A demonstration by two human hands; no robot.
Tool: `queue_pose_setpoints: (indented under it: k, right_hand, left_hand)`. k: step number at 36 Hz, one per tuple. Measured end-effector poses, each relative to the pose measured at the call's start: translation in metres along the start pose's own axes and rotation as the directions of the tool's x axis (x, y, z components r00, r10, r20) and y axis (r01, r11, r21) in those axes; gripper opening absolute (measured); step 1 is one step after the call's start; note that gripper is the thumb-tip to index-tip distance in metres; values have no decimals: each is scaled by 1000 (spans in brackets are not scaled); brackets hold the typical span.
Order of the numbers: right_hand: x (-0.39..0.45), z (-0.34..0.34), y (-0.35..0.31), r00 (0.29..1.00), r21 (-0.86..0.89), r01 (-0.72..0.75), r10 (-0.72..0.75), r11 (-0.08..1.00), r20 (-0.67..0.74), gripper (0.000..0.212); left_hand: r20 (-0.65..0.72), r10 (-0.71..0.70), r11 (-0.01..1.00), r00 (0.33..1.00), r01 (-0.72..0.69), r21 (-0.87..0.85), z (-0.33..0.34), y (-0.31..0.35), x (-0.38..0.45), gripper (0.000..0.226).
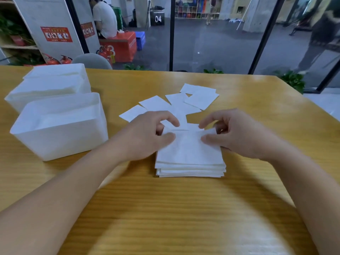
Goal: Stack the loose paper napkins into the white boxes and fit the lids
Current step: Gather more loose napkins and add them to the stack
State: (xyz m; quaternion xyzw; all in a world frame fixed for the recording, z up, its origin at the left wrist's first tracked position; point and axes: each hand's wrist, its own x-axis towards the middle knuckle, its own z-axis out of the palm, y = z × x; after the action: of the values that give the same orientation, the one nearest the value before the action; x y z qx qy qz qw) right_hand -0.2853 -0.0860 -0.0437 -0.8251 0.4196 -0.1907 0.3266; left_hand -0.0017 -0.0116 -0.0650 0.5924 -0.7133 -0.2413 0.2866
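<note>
Head view: two boxes (pixel 58 126), two hands (pixel 187 135).

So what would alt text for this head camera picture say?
Two bare hands, left hand and right hand, pinch the top napkin of a napkin stack on a wooden table; loose napkins lie behind, white boxes at left.

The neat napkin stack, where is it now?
Head view: the squared stack of white paper napkins lies centre on the wooden table, right of the nearest white box.
</note>
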Motion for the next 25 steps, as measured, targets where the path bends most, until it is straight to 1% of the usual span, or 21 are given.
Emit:
queue_pose_setpoints:
  k: [3, 5, 6, 8, 10, 12, 14, 15, 17, 20, 22, 25]
  right_hand:
    - [-1, 2, 2, 999, -191, -25, 31, 981, 28, 22]
    - [-2, 1, 1, 999, -272, -42, 50, 961, 21, 26]
    - [-2, -1, 1, 999, -281, -48, 49, 959, -4, 29]
    - [-1, -5, 3, 998, -263, -35, 18, 964, -67, 33]
    - [-2, -8, 2, 997, -216, -34, 20, 976, -68, 39]
    - [-10, -8, -1, 997, -167, -69, 73, 983, 17, 45]
    - [-16, -4, -3, 986, -149, -107, 124, 983, 110, 47]
    - [-19, 0, -3, 983, -130, -117, 134, 985, 128, 47]
    - [-24, 7, -1, 986, -74, -120, 127, 990, 108, 45]
    - [-30, 15, -2, 988, -19, -132, 133, 991, 80, 36]
    - [-31, 18, -3, 983, 13, -165, 164, 986, 77, 30]
    - [-34, 18, -8, 975, 32, -201, 196, 979, 103, 31]
  left_hand:
    - [52, -22, 984, 998, 13, 179, 2, 0, -3, 18]
    - [30, -36, 970, 999, 28, 240, -2, -1, -4, 22]
    - [9, -46, 963, 999, 41, 266, -5, -2, -4, 25]
    - [-53, -53, 948, 997, 67, 310, -10, -4, -3, 30]
    - [-122, -55, 952, 991, 89, 291, -13, -5, -3, 38]
    - [-160, -89, 967, 983, 124, 222, -13, -1, -8, 51]
    - [-165, -151, 970, 975, 178, 163, -7, 3, -17, 62]
    - [-158, -179, 966, 971, 204, 161, -2, 5, -24, 65]
    - [-153, -192, 953, 969, 221, 209, 10, 5, -39, 69]
    - [-190, -143, 941, 971, 193, 278, 27, 8, -54, 73]
    - [-218, -138, 943, 966, 195, 271, 33, 13, -58, 78]
    - [-220, -154, 954, 963, 203, 222, 35, 17, -62, 79]
